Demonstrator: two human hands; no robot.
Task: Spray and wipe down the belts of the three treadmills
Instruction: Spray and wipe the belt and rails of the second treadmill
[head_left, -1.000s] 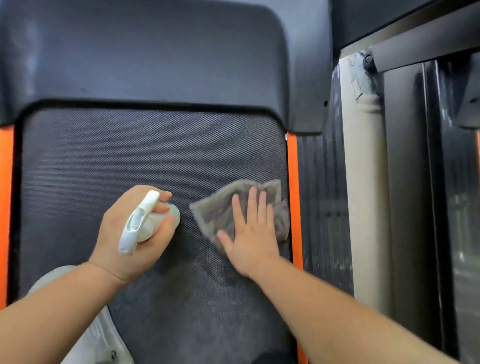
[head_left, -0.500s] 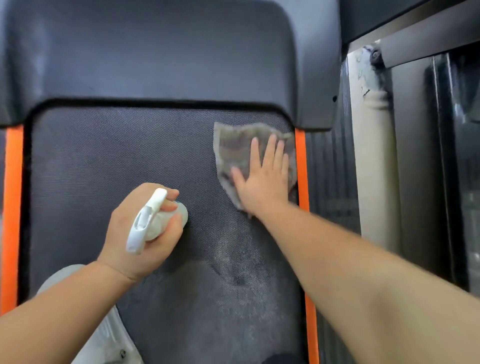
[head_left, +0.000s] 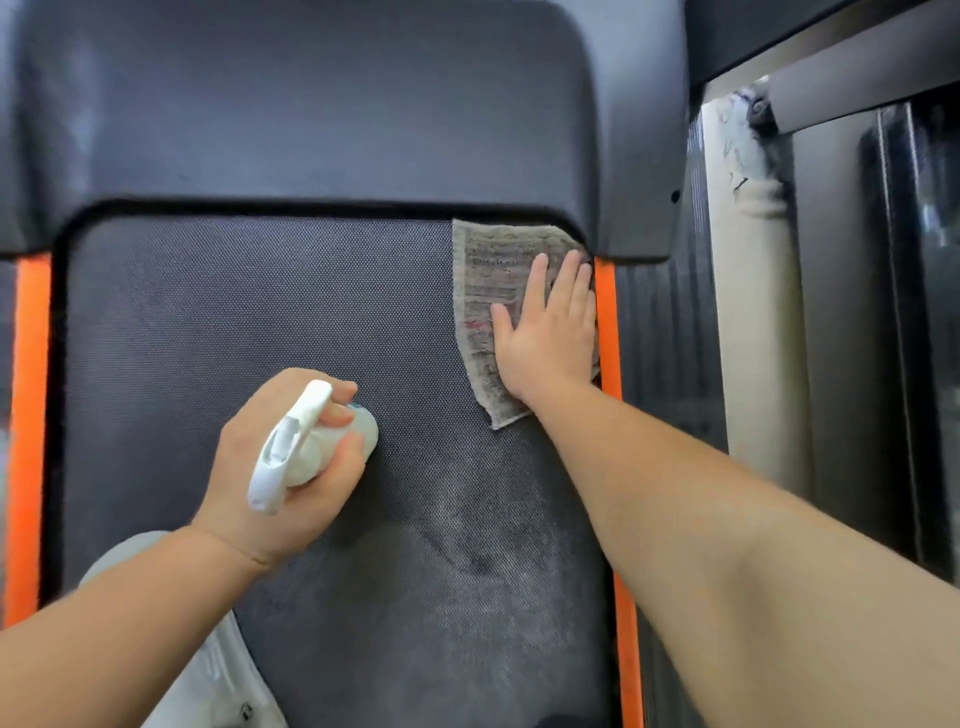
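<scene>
My right hand (head_left: 550, 332), fingers flat and spread, presses the grey cloth (head_left: 488, 270) higher up the belt (head_left: 249, 312) than half a second ago; the cloth's top edge now touches the motor cover (head_left: 311, 104), its right side at the orange strip (head_left: 605, 312). My left hand (head_left: 270, 483) grips the spray bottle (head_left: 306, 441) over mid-belt, with bare belt left of the cloth

Cloth up in the belt's far right corner, bottle over the middle
The cloth (head_left: 493, 280) lies flat on the belt (head_left: 260, 338), top edge at the motor cover (head_left: 311, 104) behind it, right edge by the right side rail (head_left: 605, 312), with the right hand (head_left: 550, 338) lying on top. Left of that and nearer, the left hand (head_left: 280, 467) holds the spray bottle (head_left: 306, 447) above the belt's middle
</scene>
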